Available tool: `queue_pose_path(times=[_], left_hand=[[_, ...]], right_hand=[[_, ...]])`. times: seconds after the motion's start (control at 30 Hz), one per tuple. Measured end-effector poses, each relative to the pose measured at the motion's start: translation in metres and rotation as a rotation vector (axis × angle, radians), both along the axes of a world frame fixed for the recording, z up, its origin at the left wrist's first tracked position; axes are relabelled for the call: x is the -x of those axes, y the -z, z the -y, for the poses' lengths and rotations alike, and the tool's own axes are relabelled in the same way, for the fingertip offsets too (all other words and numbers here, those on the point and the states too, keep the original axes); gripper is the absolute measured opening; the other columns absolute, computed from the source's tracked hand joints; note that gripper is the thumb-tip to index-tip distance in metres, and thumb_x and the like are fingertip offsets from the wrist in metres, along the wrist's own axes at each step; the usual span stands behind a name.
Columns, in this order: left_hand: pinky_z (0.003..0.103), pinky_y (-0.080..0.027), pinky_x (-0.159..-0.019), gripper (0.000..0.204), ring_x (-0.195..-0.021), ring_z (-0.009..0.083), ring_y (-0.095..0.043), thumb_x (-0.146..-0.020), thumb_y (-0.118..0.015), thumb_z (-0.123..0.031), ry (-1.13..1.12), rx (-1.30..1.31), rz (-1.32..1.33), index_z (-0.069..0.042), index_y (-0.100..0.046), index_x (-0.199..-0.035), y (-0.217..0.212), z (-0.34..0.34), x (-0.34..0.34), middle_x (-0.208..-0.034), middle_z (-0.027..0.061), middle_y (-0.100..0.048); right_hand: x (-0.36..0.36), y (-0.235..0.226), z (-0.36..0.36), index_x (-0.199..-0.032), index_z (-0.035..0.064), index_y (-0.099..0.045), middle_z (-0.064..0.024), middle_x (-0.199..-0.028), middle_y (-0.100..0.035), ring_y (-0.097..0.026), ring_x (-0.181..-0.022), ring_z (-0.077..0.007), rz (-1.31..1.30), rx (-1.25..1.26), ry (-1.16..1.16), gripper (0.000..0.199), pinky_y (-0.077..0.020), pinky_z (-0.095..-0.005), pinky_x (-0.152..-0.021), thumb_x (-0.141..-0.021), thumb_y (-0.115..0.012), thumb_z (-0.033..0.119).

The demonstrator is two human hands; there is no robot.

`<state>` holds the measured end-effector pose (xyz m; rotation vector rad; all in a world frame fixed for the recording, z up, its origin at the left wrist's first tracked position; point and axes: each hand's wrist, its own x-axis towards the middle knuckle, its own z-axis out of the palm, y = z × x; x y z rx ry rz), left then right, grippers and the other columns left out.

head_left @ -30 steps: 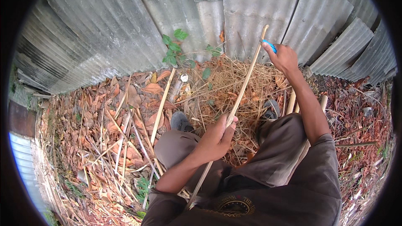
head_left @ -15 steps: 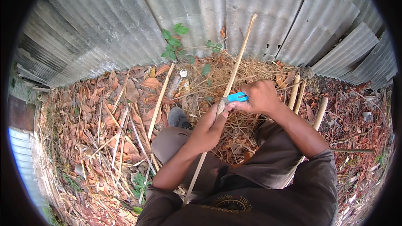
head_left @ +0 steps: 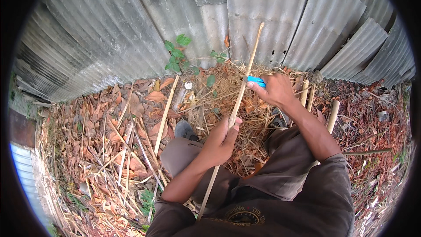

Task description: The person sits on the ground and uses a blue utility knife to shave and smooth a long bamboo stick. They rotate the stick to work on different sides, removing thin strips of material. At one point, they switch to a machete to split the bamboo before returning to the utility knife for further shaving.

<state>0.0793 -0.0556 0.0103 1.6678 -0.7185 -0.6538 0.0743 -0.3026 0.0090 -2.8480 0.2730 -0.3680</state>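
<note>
A long, pale wooden stick (head_left: 242, 91) slants up from my lap toward the metal sheets. My left hand (head_left: 221, 141) is closed around its middle. Farther up the stick, my right hand (head_left: 277, 89) grips a utility knife with a bright blue handle (head_left: 256, 81). The knife's front end meets the stick's side; its blade is mostly hidden there. The stick's lower end runs past my left forearm to my dark shirt.
Grey corrugated metal sheets (head_left: 272, 13) stand along the far side. Dry leaves (head_left: 153, 96) and straw cover the ground. Loose sticks (head_left: 166, 114) lie to the left, and thicker poles (head_left: 333, 116) to the right. A green leafy plant (head_left: 175, 57) grows by the sheets.
My right hand and the knife have moved up along the stick, away from my left hand. My left hand still holds the stick, slightly lower in view.
</note>
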Motion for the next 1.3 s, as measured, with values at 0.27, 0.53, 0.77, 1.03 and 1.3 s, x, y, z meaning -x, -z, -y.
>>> queue_pose_path(times=[0.27, 0.53, 0.77, 1.03, 1.3], left_hand=[[0.022, -0.029, -0.053, 0.020, -0.059, 0.0024, -0.033, -0.101, -0.042, -0.014, 0.045, -0.035, 0.027, -0.005, -0.049, -0.117, -0.004, -0.014, 0.006, -0.067, -0.0061, -0.036], [0.022, -0.030, -0.054, 0.021, -0.060, 0.0024, -0.034, -0.100, -0.043, -0.014, 0.117, -0.086, 0.109, -0.005, -0.049, -0.118, -0.007, -0.027, 0.018, -0.067, -0.0049, -0.036], [0.025, -0.037, -0.064, 0.023, -0.067, 0.0082, -0.041, -0.100, -0.044, -0.012, 0.381, -0.061, -0.177, -0.005, -0.047, -0.121, -0.015, -0.060, 0.067, -0.072, -0.0015, -0.042], [0.020, -0.031, -0.046, 0.035, -0.047, 0.0048, -0.034, -0.103, -0.037, -0.028, 0.040, 0.185, -0.645, 0.001, -0.046, -0.121, -0.015, -0.056, 0.027, -0.066, -0.0016, -0.040], [0.019, -0.029, -0.045, 0.032, -0.049, 0.0041, -0.034, -0.103, -0.038, -0.028, 0.005, 0.164, -0.670, -0.002, -0.051, -0.116, -0.032, -0.015, -0.025, -0.068, -0.0041, -0.037]], right_hand=[[-0.010, 0.003, 0.021, -0.068, 0.0044, -0.068, -0.0159, -0.049, -0.055, -0.060, -0.051, -0.0367, 0.079, 0.009, -0.050, 0.077, -0.0468, -0.0478, -0.051, -0.079, -0.045, 0.077], [-0.019, 0.010, 0.071, -0.068, 0.0013, -0.069, -0.0175, -0.054, -0.058, -0.063, -0.061, -0.0361, 0.068, 0.050, 0.150, 0.082, -0.0486, -0.0474, -0.059, -0.083, -0.039, 0.076], [0.017, 0.055, 0.203, -0.080, -0.0079, -0.066, -0.0319, -0.082, -0.064, -0.064, -0.086, -0.0447, 0.010, -0.311, 0.736, 0.096, -0.0464, -0.0508, -0.080, -0.083, -0.027, 0.080], [0.025, 0.035, 0.139, -0.102, -0.0022, -0.068, -0.0275, -0.106, -0.065, -0.062, -0.105, -0.0386, -0.474, 0.008, 0.509, 0.083, -0.0472, -0.0483, -0.089, -0.082, -0.042, 0.075], [0.015, -0.010, 0.063, -0.079, 0.0042, -0.068, -0.0151, -0.066, -0.065, -0.067, -0.067, -0.0346, -0.063, 0.131, 0.302, 0.065, -0.0520, -0.0446, -0.062, -0.080, -0.056, 0.068]])
